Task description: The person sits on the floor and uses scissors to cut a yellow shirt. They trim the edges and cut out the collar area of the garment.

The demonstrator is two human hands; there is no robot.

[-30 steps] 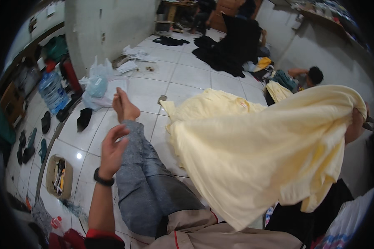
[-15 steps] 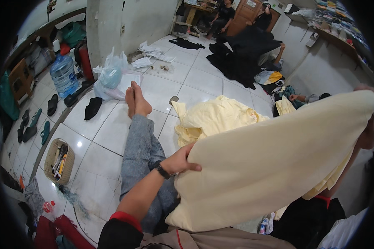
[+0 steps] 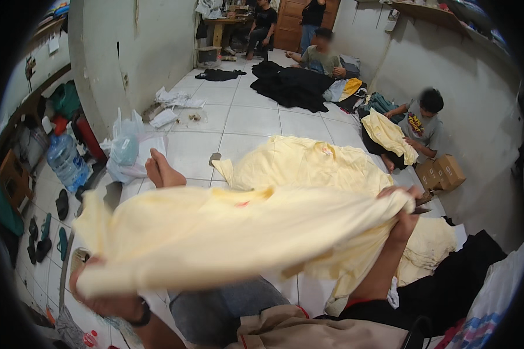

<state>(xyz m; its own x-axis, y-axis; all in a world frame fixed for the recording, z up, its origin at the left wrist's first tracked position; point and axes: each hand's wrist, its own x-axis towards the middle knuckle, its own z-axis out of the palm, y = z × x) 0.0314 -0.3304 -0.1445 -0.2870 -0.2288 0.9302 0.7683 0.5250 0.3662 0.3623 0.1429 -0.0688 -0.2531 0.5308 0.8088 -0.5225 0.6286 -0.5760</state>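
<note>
A pale yellow shirt (image 3: pixel 233 238), blurred by motion, is stretched across in front of me above my legs. Its neckline with a small red mark faces away from me. My left hand (image 3: pixel 108 299), with a dark wristband, grips the near left end; its fingers are partly hidden by the cloth. The right hand (image 3: pixel 404 218) is closed round the bunched right end. A dark pointed thing (image 3: pixel 423 209) sticks out beside that hand, too small to name. Beyond the held shirt lies a heap of yellow shirts (image 3: pixel 314 166) on the floor.
At right are a folded yellow stack (image 3: pixel 428 247), black cloth (image 3: pixel 460 273) and cardboard boxes (image 3: pixel 441 173). One seated person (image 3: pixel 425 119) handles yellow cloth; another (image 3: pixel 323 58) sits by black garments (image 3: pixel 291 84). A water jug (image 3: pixel 67 160) and sandals (image 3: pixel 43 247) are at left.
The shirt has swung from a raised slant at right to lower and level across my lap. My left hand has moved left and down, the right one inward and down. The view has shifted right.
</note>
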